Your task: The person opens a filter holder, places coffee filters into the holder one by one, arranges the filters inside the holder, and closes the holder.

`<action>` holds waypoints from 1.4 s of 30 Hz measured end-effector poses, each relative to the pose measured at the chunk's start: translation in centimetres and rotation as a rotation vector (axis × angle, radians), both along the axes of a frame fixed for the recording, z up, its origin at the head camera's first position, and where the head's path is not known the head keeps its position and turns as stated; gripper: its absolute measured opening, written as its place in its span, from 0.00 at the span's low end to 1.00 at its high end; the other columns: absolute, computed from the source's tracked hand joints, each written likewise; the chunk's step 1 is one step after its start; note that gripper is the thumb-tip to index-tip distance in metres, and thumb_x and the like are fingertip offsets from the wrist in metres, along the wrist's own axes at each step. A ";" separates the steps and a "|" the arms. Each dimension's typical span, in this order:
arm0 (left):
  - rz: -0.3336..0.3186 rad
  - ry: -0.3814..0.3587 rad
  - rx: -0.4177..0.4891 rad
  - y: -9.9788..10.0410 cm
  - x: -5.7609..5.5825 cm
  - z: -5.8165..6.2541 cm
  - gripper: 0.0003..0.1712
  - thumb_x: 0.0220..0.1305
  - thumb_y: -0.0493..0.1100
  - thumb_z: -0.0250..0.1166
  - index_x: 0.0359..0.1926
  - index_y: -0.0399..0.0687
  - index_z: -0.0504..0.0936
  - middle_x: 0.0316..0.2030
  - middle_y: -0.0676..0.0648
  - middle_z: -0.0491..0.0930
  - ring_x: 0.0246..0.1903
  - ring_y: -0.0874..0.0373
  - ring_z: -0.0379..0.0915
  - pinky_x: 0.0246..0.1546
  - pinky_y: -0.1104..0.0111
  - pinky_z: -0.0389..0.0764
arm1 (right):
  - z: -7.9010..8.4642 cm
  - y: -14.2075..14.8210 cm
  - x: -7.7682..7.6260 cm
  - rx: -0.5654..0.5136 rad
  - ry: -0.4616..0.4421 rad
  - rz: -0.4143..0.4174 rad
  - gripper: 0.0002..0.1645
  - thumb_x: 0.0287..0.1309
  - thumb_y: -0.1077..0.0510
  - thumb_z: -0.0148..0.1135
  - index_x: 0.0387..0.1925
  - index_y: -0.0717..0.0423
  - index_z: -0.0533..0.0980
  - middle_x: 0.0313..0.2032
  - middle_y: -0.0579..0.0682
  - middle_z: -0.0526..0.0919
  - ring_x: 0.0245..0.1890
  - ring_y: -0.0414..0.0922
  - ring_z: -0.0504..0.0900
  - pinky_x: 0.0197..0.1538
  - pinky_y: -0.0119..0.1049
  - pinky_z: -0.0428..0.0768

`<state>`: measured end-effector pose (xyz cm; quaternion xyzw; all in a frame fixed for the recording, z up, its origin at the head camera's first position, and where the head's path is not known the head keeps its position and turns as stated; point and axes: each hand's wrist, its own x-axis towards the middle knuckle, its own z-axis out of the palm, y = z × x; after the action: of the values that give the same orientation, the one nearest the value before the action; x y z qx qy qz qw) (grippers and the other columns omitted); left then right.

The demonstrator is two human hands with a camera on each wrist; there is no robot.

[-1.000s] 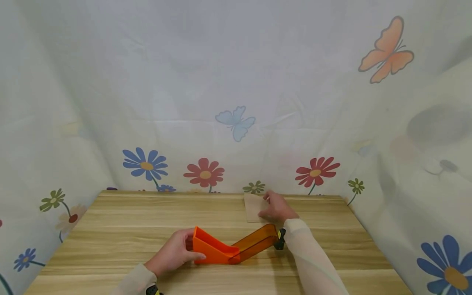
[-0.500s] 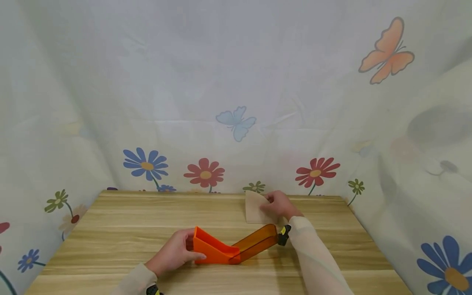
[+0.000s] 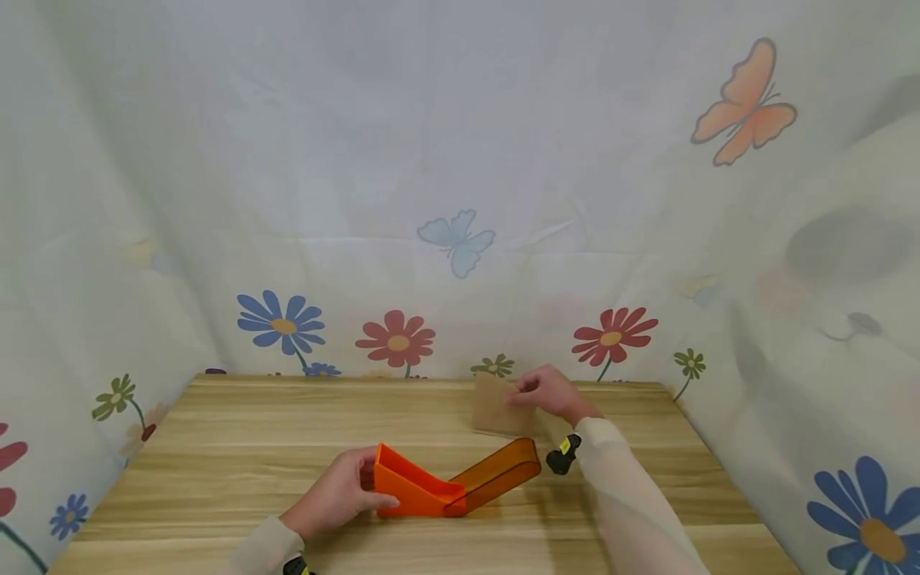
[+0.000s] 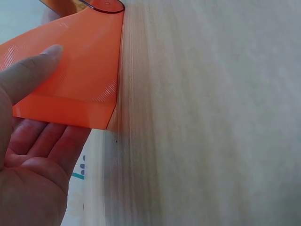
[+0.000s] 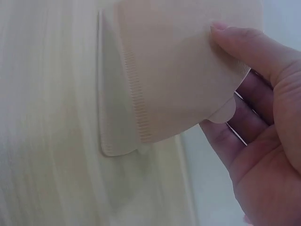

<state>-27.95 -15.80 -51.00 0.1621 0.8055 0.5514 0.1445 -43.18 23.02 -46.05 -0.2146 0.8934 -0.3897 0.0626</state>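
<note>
My left hand grips the closed end of an orange plastic filter holder, thumb on its near side and fingers behind. The holder rests on the table with its amber see-through lid swung out to the right. In the left wrist view the thumb lies flat along the orange wall. Near the table's back edge, my right hand pinches a tan paper coffee filter by its right side. The right wrist view shows the filter's crimped seam; a second paper edge shows beneath, whether separate I cannot tell.
The wood-grain table spreads on both sides of the holder. Behind it hangs a pale curtain printed with flowers and butterflies. A black wrist camera sits just right of the lid's end.
My right hand has shifted slightly right, and the coffee filter has tilted up and looks darker. The left hand and the orange holder stay put.
</note>
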 end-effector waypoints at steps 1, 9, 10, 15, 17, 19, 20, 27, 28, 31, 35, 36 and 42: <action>-0.001 0.003 -0.001 0.0 0.0 0.0 0.31 0.52 0.51 0.81 0.56 0.51 0.82 0.49 0.52 0.87 0.44 0.56 0.83 0.51 0.65 0.86 | 0.3 0.0 0.1 0.002 0.004 -0.002 0.12 0.56 0.50 0.77 0.28 0.54 0.87 0.27 0.46 0.84 0.30 0.43 0.73 0.32 0.35 0.73; 0.004 0.009 -0.014 0.0 0.1 -0.1 0.31 0.52 0.51 0.80 0.57 0.52 0.82 0.49 0.53 0.87 0.43 0.56 0.82 0.50 0.63 0.86 | 3.2 -0.7 2.0 0.005 0.038 0.011 0.14 0.56 0.46 0.77 0.25 0.51 0.86 0.22 0.45 0.78 0.26 0.44 0.70 0.29 0.35 0.69; 0.004 0.008 -0.013 0.0 0.1 -0.1 0.31 0.52 0.51 0.81 0.57 0.52 0.82 0.49 0.53 0.87 0.43 0.56 0.82 0.50 0.63 0.86 | 3.6 -0.8 2.2 0.003 0.047 0.015 0.15 0.56 0.46 0.77 0.24 0.51 0.85 0.21 0.44 0.76 0.25 0.43 0.69 0.29 0.35 0.68; 0.006 0.010 -0.014 0.0 0.2 0.0 0.32 0.52 0.52 0.80 0.57 0.51 0.82 0.49 0.52 0.87 0.43 0.56 0.82 0.49 0.64 0.86 | 5.7 -1.4 3.7 -0.008 0.086 0.052 0.18 0.56 0.44 0.77 0.21 0.51 0.82 0.20 0.42 0.73 0.24 0.41 0.69 0.28 0.33 0.68; 0.006 0.012 -0.017 0.0 0.2 0.1 0.32 0.52 0.52 0.80 0.57 0.51 0.82 0.49 0.52 0.87 0.43 0.56 0.82 0.50 0.65 0.86 | 6.7 -1.7 4.4 -0.019 0.093 0.063 0.17 0.56 0.44 0.77 0.22 0.50 0.83 0.21 0.42 0.75 0.25 0.42 0.70 0.29 0.33 0.70; 0.006 0.012 -0.019 0.0 0.3 0.1 0.32 0.52 0.52 0.80 0.57 0.51 0.82 0.49 0.52 0.87 0.43 0.56 0.83 0.50 0.65 0.86 | 7.5 -2.1 5.1 -0.035 0.095 0.075 0.14 0.55 0.45 0.77 0.25 0.48 0.86 0.23 0.43 0.80 0.27 0.43 0.74 0.31 0.33 0.73; 0.006 0.012 -0.020 0.1 0.3 0.2 0.31 0.52 0.52 0.80 0.57 0.51 0.82 0.49 0.52 0.87 0.43 0.55 0.83 0.50 0.65 0.86 | 8.0 -2.3 5.5 -0.046 0.091 0.081 0.11 0.55 0.46 0.78 0.27 0.47 0.87 0.25 0.43 0.83 0.28 0.43 0.76 0.32 0.33 0.75; 0.002 0.013 -0.019 0.1 0.4 0.2 0.32 0.52 0.52 0.80 0.57 0.50 0.82 0.49 0.51 0.87 0.44 0.55 0.83 0.51 0.63 0.86 | 10.3 -4.0 8.3 -0.121 0.084 0.141 0.07 0.56 0.51 0.78 0.33 0.49 0.89 0.32 0.47 0.89 0.30 0.43 0.81 0.35 0.34 0.82; 0.002 0.013 -0.019 0.1 0.4 0.2 0.32 0.52 0.52 0.80 0.57 0.50 0.82 0.49 0.51 0.87 0.44 0.55 0.83 0.51 0.63 0.86 | 10.5 -4.3 8.7 -0.134 0.082 0.149 0.07 0.56 0.52 0.77 0.34 0.49 0.90 0.33 0.46 0.89 0.30 0.43 0.82 0.36 0.33 0.83; 0.004 0.017 -0.024 0.1 0.3 0.1 0.32 0.52 0.52 0.80 0.57 0.50 0.82 0.49 0.52 0.87 0.44 0.56 0.83 0.51 0.63 0.86 | 10.8 -4.9 9.5 -0.195 0.067 0.162 0.06 0.57 0.54 0.77 0.35 0.51 0.90 0.34 0.45 0.90 0.31 0.41 0.82 0.37 0.33 0.83; 0.005 0.016 -0.025 0.1 0.4 0.0 0.32 0.52 0.52 0.80 0.57 0.50 0.82 0.49 0.52 0.87 0.44 0.56 0.83 0.52 0.62 0.86 | 10.9 -5.6 10.5 -0.287 0.033 0.174 0.06 0.59 0.57 0.75 0.35 0.56 0.89 0.32 0.44 0.86 0.30 0.40 0.79 0.36 0.33 0.82; 0.004 0.015 -0.023 0.1 0.4 0.0 0.32 0.52 0.52 0.80 0.57 0.50 0.82 0.49 0.52 0.87 0.44 0.56 0.83 0.52 0.61 0.86 | 10.9 -5.7 10.8 -0.303 0.027 0.177 0.06 0.59 0.58 0.75 0.35 0.57 0.89 0.31 0.45 0.86 0.30 0.41 0.78 0.36 0.33 0.82; 0.001 0.016 -0.005 0.0 0.4 0.0 0.32 0.52 0.51 0.81 0.57 0.50 0.82 0.50 0.51 0.87 0.45 0.55 0.83 0.53 0.62 0.86 | 10.3 -6.9 12.1 -0.309 0.018 0.191 0.08 0.61 0.60 0.72 0.39 0.60 0.88 0.37 0.51 0.89 0.35 0.42 0.85 0.43 0.34 0.86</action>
<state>-27.56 -15.83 -51.01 0.1660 0.8079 0.5483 0.1383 -31.13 16.16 -35.74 -0.3089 0.7991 -0.5125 0.0575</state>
